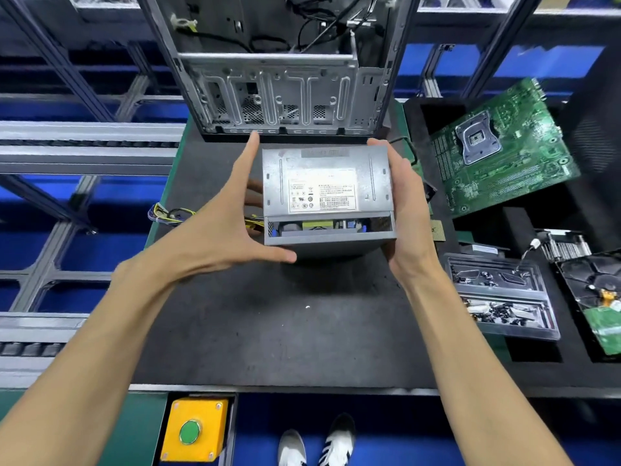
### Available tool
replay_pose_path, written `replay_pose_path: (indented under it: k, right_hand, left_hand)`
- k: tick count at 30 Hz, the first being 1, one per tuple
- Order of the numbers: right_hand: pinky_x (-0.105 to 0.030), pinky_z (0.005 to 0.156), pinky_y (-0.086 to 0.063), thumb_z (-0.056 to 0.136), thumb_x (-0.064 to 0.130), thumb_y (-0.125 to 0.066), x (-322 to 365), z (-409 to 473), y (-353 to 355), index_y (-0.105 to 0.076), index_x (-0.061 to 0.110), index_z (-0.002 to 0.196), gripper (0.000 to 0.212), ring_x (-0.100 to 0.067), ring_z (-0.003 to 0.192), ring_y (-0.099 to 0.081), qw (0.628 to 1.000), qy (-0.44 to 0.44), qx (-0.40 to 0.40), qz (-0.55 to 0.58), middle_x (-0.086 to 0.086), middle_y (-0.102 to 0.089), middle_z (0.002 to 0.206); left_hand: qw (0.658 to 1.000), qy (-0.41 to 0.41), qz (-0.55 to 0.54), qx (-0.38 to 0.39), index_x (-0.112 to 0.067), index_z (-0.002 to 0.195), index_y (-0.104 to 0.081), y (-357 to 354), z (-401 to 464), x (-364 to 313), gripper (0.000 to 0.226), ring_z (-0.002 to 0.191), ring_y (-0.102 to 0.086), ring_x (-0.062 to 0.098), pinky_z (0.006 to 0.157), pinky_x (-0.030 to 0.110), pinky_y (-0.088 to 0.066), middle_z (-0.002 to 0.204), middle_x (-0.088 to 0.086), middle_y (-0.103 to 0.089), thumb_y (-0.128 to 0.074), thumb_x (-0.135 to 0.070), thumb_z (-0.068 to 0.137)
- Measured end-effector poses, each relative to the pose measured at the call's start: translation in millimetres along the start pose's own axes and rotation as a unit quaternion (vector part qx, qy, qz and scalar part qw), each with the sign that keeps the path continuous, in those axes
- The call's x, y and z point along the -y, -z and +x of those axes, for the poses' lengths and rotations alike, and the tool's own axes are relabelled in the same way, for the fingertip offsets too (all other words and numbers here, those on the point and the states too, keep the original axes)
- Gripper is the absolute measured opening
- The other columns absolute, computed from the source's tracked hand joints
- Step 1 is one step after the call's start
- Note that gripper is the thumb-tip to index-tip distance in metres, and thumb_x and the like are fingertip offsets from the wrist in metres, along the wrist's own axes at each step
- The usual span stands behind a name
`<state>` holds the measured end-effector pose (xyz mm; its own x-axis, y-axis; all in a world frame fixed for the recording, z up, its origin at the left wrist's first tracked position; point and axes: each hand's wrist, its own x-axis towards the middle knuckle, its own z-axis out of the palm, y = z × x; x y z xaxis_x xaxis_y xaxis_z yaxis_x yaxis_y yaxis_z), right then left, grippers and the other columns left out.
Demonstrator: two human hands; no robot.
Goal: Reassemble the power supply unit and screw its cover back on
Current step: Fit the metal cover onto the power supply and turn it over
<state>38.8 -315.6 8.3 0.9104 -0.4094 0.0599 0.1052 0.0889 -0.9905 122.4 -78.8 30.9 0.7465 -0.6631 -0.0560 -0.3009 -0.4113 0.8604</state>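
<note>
- Holding the power supply unit [327, 196] at the centre of the frame, over the dark work mat [268, 331], label side up.
- Clamping it from both sides: left hand [232, 210] spread wide, forefinger along the far left corner, thumb hooked under the near edge, remaining fingers tucked behind the left wall.
- Right hand [403, 210] pressed along the right wall, fingers wrapped over the far corner; evidently steadying the box while the cover [322, 176] gets slid home.
- Cover not fully seated yet: a gap at the near edge exposes the yellow transformer and blue parts inside.
- Cable bundle [168, 213] trailing out to the left of centre, probably kept clear of the housing seam.
- Likely next: pushing the cover toward the near edge until the gap closes, then fetching screws.
- Screw tray [497, 297] waiting at the right of the frame, well apart from the unit, within reach of the right hand.
- Motherboard [500, 153] lying at upper right, open computer case [279, 79] standing at top centre.
</note>
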Motion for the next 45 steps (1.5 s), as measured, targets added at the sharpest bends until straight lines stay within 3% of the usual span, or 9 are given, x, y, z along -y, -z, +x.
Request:
replay_pose_path:
  k: [4, 7, 15, 24, 28, 33, 35, 39, 45]
  right_hand:
    - [-0.056, 0.115, -0.040, 0.111, 0.037, -0.029, 0.1, -2.3, -0.6, -0.059, 0.012, 0.136, 0.046, -0.028, 0.126, -0.061, 0.999, -0.019, 0.000, 0.027, -0.009, -0.068, 0.131]
    - [-0.050, 0.105, -0.049, 0.104, 0.044, -0.033, -0.8, -6.2, -0.6, -0.060, 0.011, 0.129, 0.049, -0.026, 0.114, -0.065, 1.000, -0.006, -0.005, 0.008, -0.006, -0.071, 0.119]
    - [-0.016, 0.074, -0.053, 0.110, 0.043, -0.025, -3.0, -9.0, -3.4, -0.063, 0.016, 0.110, 0.047, -0.003, 0.085, -0.069, 0.998, -0.011, -0.046, 0.039, 0.012, -0.074, 0.090]
    - [-0.036, 0.097, -0.049, 0.104, 0.053, -0.025, 2.1, -13.7, -9.5, -0.064, 0.009, 0.114, 0.060, -0.016, 0.102, -0.065, 0.995, -0.027, -0.076, 0.062, -0.005, -0.070, 0.110]
    - [-0.029, 0.096, -0.048, 0.102, 0.051, -0.029, 1.7, -17.5, -8.5, -0.068, 0.024, 0.091, 0.049, -0.011, 0.107, -0.066, 0.996, -0.007, -0.068, 0.055, 0.001, -0.070, 0.124]
    - [-0.030, 0.095, -0.049, 0.089, 0.051, -0.054, 1.5, -18.1, -3.2, -0.069, 0.025, 0.078, 0.032, -0.007, 0.114, -0.064, 0.998, 0.002, -0.055, 0.021, 0.013, -0.070, 0.120]
    - [-0.044, 0.107, -0.044, 0.080, 0.044, -0.060, -4.4, -24.2, 2.1, -0.066, 0.025, 0.073, 0.022, -0.016, 0.124, -0.060, 0.999, -0.015, -0.037, 0.016, 0.011, -0.067, 0.128]
    - [-0.062, 0.115, -0.036, 0.072, 0.032, -0.057, -16.2, -48.3, 5.5, -0.072, 0.035, 0.104, 0.036, -0.029, 0.134, -0.051, 0.999, -0.044, -0.001, 0.020, 0.001, -0.060, 0.138]
    - [-0.045, 0.102, -0.046, 0.067, 0.029, -0.056, -21.6, -61.2, 2.6, -0.067, 0.036, 0.124, 0.059, -0.017, 0.116, -0.059, 0.997, -0.073, -0.012, 0.033, 0.013, -0.066, 0.123]
  left_hand:
    - [0.998, -0.026, 0.061, -0.007, -0.050, 0.155, -0.006, 0.4, 0.8, -0.3, 0.141, 0.120, -0.051, -0.005, 0.095, 0.015, -0.051, 0.134, -0.005, -0.033, -0.094, -0.062, 0.045]
    - [0.997, -0.047, 0.054, -0.018, -0.044, 0.147, -0.023, -2.2, -3.0, 0.2, 0.124, 0.126, -0.053, 0.012, 0.087, 0.024, -0.059, 0.138, -0.004, -0.030, -0.095, -0.057, 0.047]
    - [0.997, -0.063, 0.024, -0.042, -0.059, 0.128, -0.033, -5.3, -7.5, -2.7, 0.102, 0.112, -0.059, 0.001, 0.074, 0.023, -0.061, 0.140, -0.008, -0.034, -0.096, -0.054, 0.047]
    - [0.992, -0.103, 0.029, -0.066, -0.052, 0.130, -0.040, -7.3, -10.4, 1.0, 0.098, 0.111, -0.060, 0.004, 0.076, 0.025, -0.062, 0.138, -0.008, -0.039, -0.094, -0.051, 0.048]
    - [0.988, -0.133, 0.006, -0.083, -0.049, 0.132, -0.042, -13.8, -14.1, 6.5, 0.097, 0.116, -0.060, 0.012, 0.070, 0.021, -0.060, 0.140, -0.008, -0.037, -0.096, -0.040, 0.052]
    - [0.971, -0.201, 0.055, -0.119, -0.027, 0.142, -0.041, -34.2, -27.8, 20.2, 0.093, 0.134, -0.047, 0.010, 0.096, 0.018, -0.052, 0.145, 0.000, -0.029, -0.089, -0.032, 0.063]
    - [0.966, -0.218, 0.081, -0.115, -0.021, 0.143, -0.038, -41.4, -36.9, 29.1, 0.092, 0.140, -0.040, 0.012, 0.103, 0.020, -0.049, 0.148, 0.005, -0.027, -0.088, -0.034, 0.067]
    - [0.958, -0.233, 0.126, -0.106, -0.025, 0.142, -0.029, -57.2, -56.2, 48.2, 0.088, 0.147, -0.035, 0.017, 0.110, 0.031, -0.047, 0.154, 0.007, -0.023, -0.085, -0.032, 0.074]
    - [0.958, -0.221, 0.151, -0.104, -0.034, 0.145, -0.025, -63.9, -68.5, 58.9, 0.088, 0.152, -0.025, 0.017, 0.103, 0.039, -0.046, 0.161, 0.010, -0.021, -0.080, -0.028, 0.076]
